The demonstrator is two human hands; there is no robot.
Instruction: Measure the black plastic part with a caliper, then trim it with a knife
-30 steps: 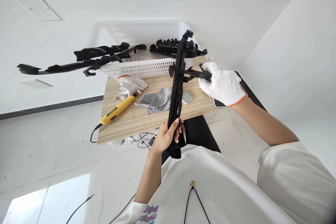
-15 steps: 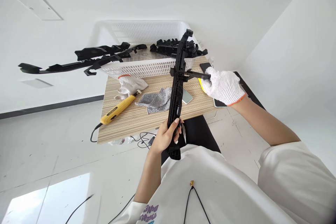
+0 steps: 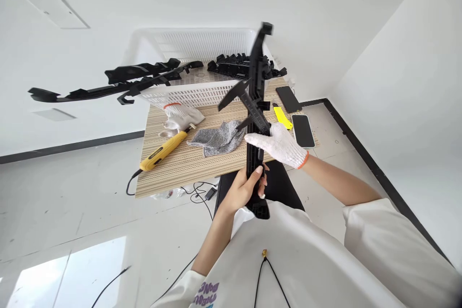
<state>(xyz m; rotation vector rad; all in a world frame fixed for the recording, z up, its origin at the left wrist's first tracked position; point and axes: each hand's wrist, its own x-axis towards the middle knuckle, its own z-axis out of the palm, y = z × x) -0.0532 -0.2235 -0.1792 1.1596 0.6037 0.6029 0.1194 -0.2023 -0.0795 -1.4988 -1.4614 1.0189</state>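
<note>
A long black plastic part (image 3: pixel 256 77) stands up over the table's front edge, its lower end near my shirt. My bare left hand (image 3: pixel 245 187) is wrapped round its lower portion, thumb on top. My right hand (image 3: pixel 279 145), in a white knit glove with an orange cuff, is at the middle of the part, by a slanting black branch piece. The right thumb stretches left across the part; the other fingers are largely hidden, so their grip cannot be made out.
A white basket (image 3: pixel 202 91) at the back holds several black parts, some jutting left. On the table (image 3: pixel 173 173) lie a yellow tool (image 3: pixel 163 151), a spare glove (image 3: pixel 182 118), a grey cloth (image 3: pixel 220 138), a yellow cutter (image 3: pixel 282 118) and two phones (image 3: pixel 303 131).
My right hand has moved left and down onto the middle of the part. My left hand and the part have shifted right, and the side branch now slants differently. The cutter and phones are uncovered.
</note>
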